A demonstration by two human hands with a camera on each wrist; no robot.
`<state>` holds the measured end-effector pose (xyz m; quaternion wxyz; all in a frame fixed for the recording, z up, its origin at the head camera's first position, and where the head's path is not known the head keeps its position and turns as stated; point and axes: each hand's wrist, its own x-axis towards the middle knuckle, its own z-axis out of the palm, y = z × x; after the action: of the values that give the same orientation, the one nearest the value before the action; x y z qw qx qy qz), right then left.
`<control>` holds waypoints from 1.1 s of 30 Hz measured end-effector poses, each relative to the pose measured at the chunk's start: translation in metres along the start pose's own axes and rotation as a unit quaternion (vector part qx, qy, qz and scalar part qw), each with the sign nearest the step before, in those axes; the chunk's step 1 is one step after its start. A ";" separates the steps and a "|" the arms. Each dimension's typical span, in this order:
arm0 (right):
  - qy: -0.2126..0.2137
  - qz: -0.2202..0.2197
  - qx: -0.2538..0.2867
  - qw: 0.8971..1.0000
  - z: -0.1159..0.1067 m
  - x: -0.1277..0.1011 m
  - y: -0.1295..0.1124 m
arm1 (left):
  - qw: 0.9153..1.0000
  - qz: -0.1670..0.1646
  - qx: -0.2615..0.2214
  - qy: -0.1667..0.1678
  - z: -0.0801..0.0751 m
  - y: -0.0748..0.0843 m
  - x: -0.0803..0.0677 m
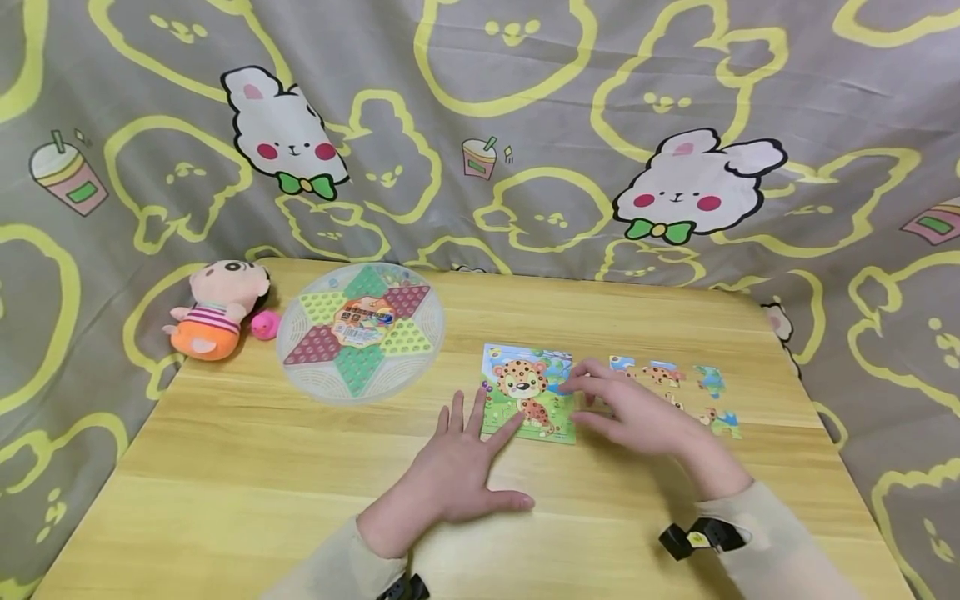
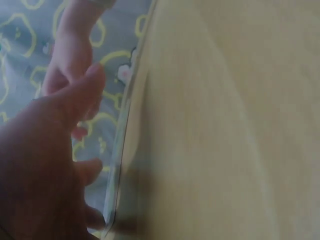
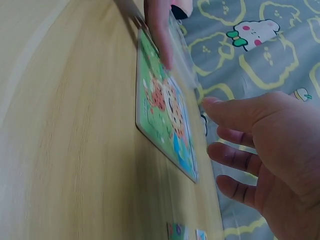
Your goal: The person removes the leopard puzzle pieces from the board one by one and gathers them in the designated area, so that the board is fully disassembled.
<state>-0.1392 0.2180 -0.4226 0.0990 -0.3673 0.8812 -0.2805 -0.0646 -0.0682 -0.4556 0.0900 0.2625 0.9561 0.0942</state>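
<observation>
- Head view: the left hand (image 1: 459, 467) lies flat, fingers spread, a fingertip on the leopard puzzle board (image 1: 528, 403) toward the tabletop's right side; the right hand (image 1: 628, 408), released, touches its right edge. A nudge could slide the board.
- Left wrist view: blurred; the left hand (image 2: 45, 165) grasps nothing.
- Right wrist view: the right hand (image 3: 272, 150) hovers loose-fingered beside the board (image 3: 165, 107); a sweep could scatter the loose pieces (image 1: 678, 387) nearby.

Puzzle board (image 1: 528, 402) lies between checkers board (image 1: 361, 331) and loose pieces (image 1: 708, 381).
</observation>
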 end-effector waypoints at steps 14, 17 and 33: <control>-0.012 -0.033 0.005 0.999 0.012 0.021 -0.007 | 0.999 -0.012 0.024 -0.026 -0.002 0.002 0.006; -0.013 -0.041 0.003 0.999 0.016 0.027 -0.008 | 0.999 -0.013 0.029 -0.030 -0.002 0.003 0.006; -0.032 -0.051 0.015 0.998 0.030 0.050 -0.012 | 0.999 -0.011 0.037 -0.029 -0.001 0.003 0.007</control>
<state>-0.1561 0.1636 -0.4386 0.1182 -0.4193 0.8531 -0.2870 -0.0691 -0.0621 -0.4546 0.1092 0.2578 0.9587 0.0505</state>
